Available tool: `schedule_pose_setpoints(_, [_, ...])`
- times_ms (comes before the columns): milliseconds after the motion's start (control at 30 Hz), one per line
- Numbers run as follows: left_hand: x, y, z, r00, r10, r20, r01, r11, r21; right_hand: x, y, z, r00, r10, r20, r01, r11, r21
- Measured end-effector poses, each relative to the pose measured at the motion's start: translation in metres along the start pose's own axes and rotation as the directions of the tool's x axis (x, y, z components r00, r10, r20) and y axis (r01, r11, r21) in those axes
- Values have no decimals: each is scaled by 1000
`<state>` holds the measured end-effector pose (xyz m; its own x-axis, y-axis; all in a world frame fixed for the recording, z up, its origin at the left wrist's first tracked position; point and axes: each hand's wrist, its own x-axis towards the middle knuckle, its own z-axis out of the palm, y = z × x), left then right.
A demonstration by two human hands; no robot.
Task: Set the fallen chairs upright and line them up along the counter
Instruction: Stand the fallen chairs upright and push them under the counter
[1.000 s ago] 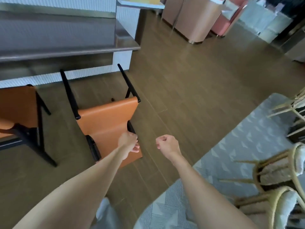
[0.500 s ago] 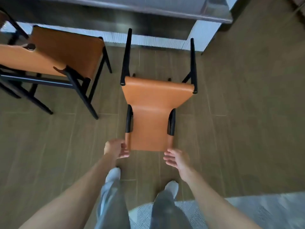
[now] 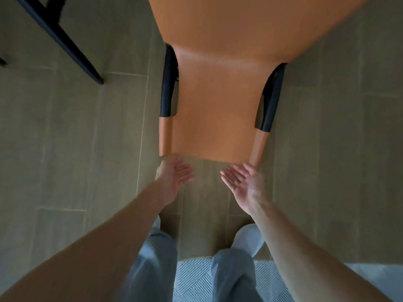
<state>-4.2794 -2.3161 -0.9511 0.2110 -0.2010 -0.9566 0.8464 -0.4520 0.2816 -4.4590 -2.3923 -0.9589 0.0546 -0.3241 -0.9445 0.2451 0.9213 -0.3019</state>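
Note:
An orange chair with black frame posts lies on its back on the wooden floor, filling the upper middle of the view. The top edge of its backrest points toward me. My left hand is palm-up with straight fingers just below the backrest's left corner. My right hand is likewise palm-up and spread below the right corner. Neither hand holds the chair; whether the fingertips touch its edge I cannot tell.
Black legs of a second chair cross the upper left. My trouser legs and shoes stand right below the hands. A grey patterned rug lies under my feet at the bottom edge. The wooden floor spreads on both sides.
I have bent down closer to the fallen chair. Both hands have turned palm-up and opened at the backrest's top edge; the left hand earlier curled beside the left corner.

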Motion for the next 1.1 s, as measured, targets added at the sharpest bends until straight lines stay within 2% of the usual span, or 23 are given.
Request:
schedule_pose_setpoints(100, [92, -39, 1, 1000, 10, 3, -10, 986, 166, 81, 37, -11, 1000, 25, 7, -25, 998, 54])
schedule_pose_setpoints(200, [146, -67, -3, 1000, 0, -9, 2, 989, 145, 132, 66, -18, 998, 53, 26, -56, 993, 102])
schedule_pose_setpoints(367, [209, -76, -6, 1000, -12, -11, 10, 981, -193, 203, 75, -26, 999, 29, -25, -21, 955, 295])
schedule_pose_setpoints(467, [233, -77, -8, 1000, -3, -4, 2, 953, -302, 226, 70, -31, 998, 31, -60, -7, 928, 372])
schedule_pose_setpoints(767, [245, -72, 7, 998, -57, -22, 41, 894, -446, 231, 52, -8, 991, 122, -45, -96, 921, 377])
schedule_pose_setpoints(867, [239, -69, 14, 998, -60, 22, 63, 855, -514, 226, 49, -2, 987, 157, -37, -127, 899, 418])
schedule_pose_setpoints(967, [230, -72, 13, 997, -55, 52, 74, 836, -543, 216, 49, -8, 989, 142, 27, -139, 878, 458])
schedule_pose_setpoints(1100, [203, -68, 10, 997, -49, 54, 72, 801, -594, 196, 48, -13, 992, 126, -14, -110, 914, 390])
